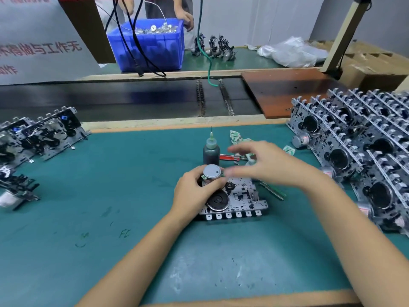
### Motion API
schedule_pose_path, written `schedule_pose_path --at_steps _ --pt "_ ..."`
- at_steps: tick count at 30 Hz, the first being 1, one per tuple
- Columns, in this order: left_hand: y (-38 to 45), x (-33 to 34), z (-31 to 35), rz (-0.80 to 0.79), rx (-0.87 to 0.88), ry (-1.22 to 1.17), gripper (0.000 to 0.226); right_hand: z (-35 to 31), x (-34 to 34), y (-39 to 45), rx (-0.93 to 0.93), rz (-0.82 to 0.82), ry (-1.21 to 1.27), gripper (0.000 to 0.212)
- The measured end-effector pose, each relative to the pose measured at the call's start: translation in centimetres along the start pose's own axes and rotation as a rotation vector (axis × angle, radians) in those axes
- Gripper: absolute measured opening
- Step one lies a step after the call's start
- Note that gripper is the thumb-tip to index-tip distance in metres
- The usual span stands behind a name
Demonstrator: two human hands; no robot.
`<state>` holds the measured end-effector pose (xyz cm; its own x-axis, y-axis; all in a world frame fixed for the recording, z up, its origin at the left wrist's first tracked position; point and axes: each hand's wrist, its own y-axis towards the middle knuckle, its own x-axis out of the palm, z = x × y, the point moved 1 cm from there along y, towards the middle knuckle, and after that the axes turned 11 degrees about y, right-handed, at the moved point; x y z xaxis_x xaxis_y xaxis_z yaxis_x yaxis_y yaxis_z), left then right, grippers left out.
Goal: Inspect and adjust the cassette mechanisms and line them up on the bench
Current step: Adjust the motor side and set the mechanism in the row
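Clearly the work is somewhere in the middle. One flat silver-and-black cassette mechanism with a dark round flywheel (pixel 232 199) lies on the green bench mat (pixel 110 196), straight in front of the person. The left hand (pixel 194 192) is curled around the round grey-capped metal motor (pixel 211 173) standing at the mechanism's upper left corner, fingers closed on it. The right hand (pixel 263 165) hovers just above the mechanism's far edge, blurred, its fingers spread loosely with nothing visibly in them.

To the right stands a large packed stack of grey metal mechanisms on edge (pixel 358 147), and a short row of similar units (pixel 37 134) lies at the left of the mat. Which group is finished I cannot tell for certain; judging by the neat single row, the left ones are probably done and the right stack still waits, so most of the job remains.

Behind the hands stand a dark plastic bottle with a needle tip (pixel 211 150) and a red-handled screwdriver (pixel 230 157).
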<state>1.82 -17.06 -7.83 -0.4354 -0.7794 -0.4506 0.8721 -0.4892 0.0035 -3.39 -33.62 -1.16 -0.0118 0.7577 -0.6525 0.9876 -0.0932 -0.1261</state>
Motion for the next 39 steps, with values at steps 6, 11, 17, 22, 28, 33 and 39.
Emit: schedule_pose_path --at_steps 6,11,17,22,28,33,39 --pt "-0.2 0.0 -0.2 -0.117 0.061 -0.056 0.037 1.7 2.3 -3.8 -0.092 -0.247 -0.546 0.127" --pt "-0.5 -0.2 -0.2 -0.151 0.103 -0.136 0.032 1.6 3.2 -4.2 -0.114 -0.125 -0.554 0.107" --pt "-0.5 -1.6 -0.1 -0.191 0.151 -0.214 0.049 0.7 3.6 -4.6 -0.147 -0.004 -0.492 0.1" --pt "-0.7 -2.2 -0.2 -0.415 0.049 -0.605 0.076 -0.1 2.6 -5.7 -0.133 -0.162 -0.065 0.093" --pt "-0.9 -1.9 0.3 -0.801 0.1 -0.976 0.1 -1.1 5.0 -5.7 -0.08 -0.591 1.092 0.053" --pt "-1.6 -1.8 -0.1 -0.771 0.016 -1.044 0.111 0.6 7.1 -4.3 -0.045 -0.71 1.238 0.071" --pt "-1.7 -1.6 0.7 -0.882 0.002 -1.327 0.11 1.9 4.3 -3.8 -0.099 -0.098 0.85 0.011"
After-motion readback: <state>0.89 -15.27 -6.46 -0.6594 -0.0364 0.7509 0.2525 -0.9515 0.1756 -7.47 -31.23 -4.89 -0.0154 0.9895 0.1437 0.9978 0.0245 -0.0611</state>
